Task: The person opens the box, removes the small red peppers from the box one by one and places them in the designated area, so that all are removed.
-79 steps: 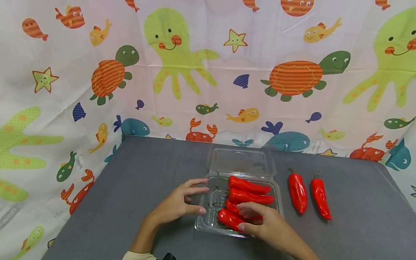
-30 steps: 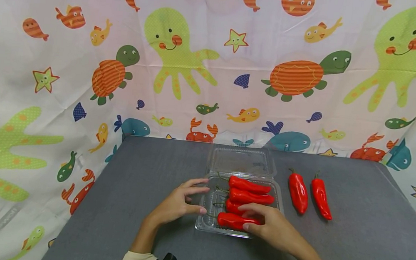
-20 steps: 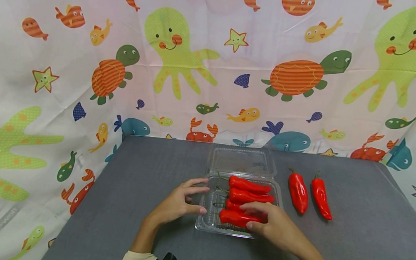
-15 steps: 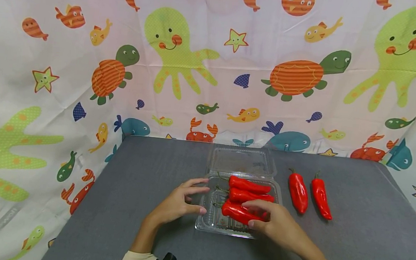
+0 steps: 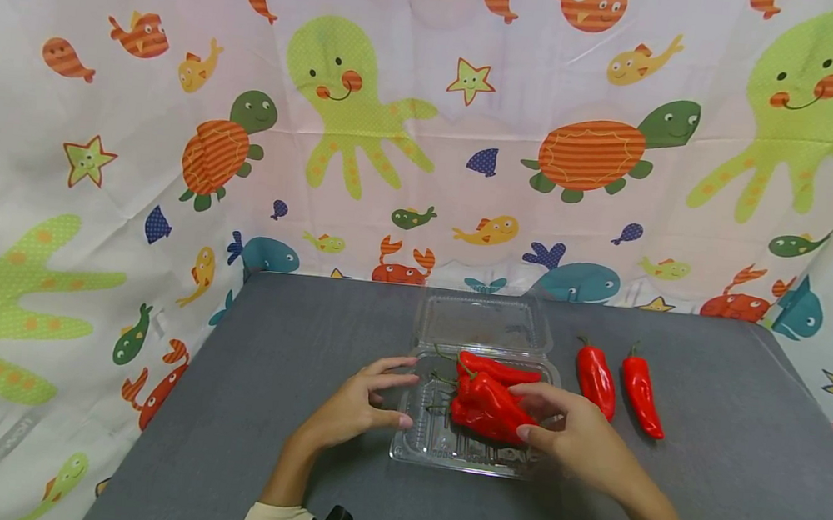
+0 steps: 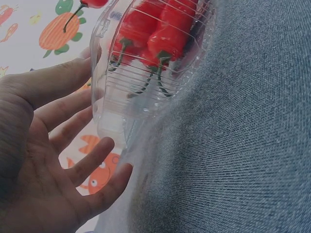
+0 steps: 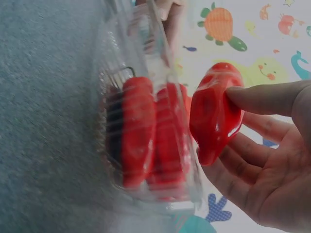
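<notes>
My right hand (image 5: 587, 444) pinches a glossy red pepper (image 7: 216, 109) between thumb and fingers. It is raised over the clear plastic container (image 5: 435, 461), its green stem pointing to the back left. Under and behind it in the container lie other red peppers (image 5: 519, 372), stems to the left; the held one hides part of them. My left hand (image 5: 350, 404) is at the container's left side with fingers spread, fingertips right at the rim. In the left wrist view, green stems (image 6: 164, 73) show through the ribbed plastic wall.
The container's hinged lid (image 5: 482, 321) lies folded back, away from me. Two more red peppers (image 5: 596, 378) lie on the grey table (image 5: 244, 411) to the right of the container. A curtain (image 5: 416, 109) printed with sea animals hangs behind the table.
My right hand has lifted the front pepper off the container floor and moved it back and right, over the other peppers. The left hand stays in place.
</notes>
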Tool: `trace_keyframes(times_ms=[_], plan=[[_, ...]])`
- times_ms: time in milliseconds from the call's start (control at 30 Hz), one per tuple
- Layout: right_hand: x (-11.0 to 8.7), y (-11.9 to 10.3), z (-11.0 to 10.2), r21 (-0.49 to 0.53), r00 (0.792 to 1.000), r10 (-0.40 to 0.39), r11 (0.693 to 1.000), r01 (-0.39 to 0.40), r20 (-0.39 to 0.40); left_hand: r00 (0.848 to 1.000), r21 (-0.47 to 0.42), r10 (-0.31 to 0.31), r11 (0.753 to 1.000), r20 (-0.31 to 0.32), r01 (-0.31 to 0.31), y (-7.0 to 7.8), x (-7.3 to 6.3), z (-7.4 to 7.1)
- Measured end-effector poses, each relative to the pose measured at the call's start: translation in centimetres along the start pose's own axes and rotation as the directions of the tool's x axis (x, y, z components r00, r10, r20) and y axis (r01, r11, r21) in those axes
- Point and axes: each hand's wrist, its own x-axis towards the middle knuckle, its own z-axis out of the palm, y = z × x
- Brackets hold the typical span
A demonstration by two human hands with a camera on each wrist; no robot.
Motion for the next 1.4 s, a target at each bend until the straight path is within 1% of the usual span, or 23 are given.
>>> trace_keyframes(times_ms=[167,267,367,533,667,833,1067,1400], plan=[[-0.2,0.0,-1.4,-0.003,0.999,0.002,1.000,-0.002,-0.036,1.000,0.000,0.005,1.000,-0.001,-0.005,0.0,0.0,0.0],[-0.5,0.2,-2.4,-0.016,0.997,-0.017,1.000,0.016,-0.074,1.000,0.005,0.004,1.000,-0.004,-0.004,0.0,0.0,0.0],[-0.7,0.5,-3.5,-0.011,0.993,-0.017,1.000,0.016,-0.115,1.000,0.008,0.000,1.000,-0.004,0.000,0.0,0.0,0.0],[-1.0,1.4,-5.6,0.008,0.982,-0.010,1.000,0.011,-0.186,1.000,0.012,0.001,1.000,-0.001,-0.001,0.0,0.0,0.0],[-1.3,2.3,-7.1,-0.014,0.971,0.001,1.000,-0.005,-0.238,1.000,0.016,0.001,1.000,0.000,-0.001,0.0,0.0,0.0],[-1.3,3.5,-8.7,-0.036,0.961,0.005,0.999,-0.016,-0.276,1.000,0.022,0.004,1.000,-0.001,-0.004,-0.1,0.0,0.0],[-1.5,5.0,-10.4,-0.052,0.937,0.037,0.997,-0.059,-0.349,1.000,0.028,0.013,1.000,0.002,-0.013,-0.2,0.0,0.0],[-1.5,7.9,-12.7,-0.003,0.915,0.119,0.992,-0.130,-0.385,1.000,0.032,0.014,0.999,-0.001,-0.014,-0.1,0.0,0.0]])
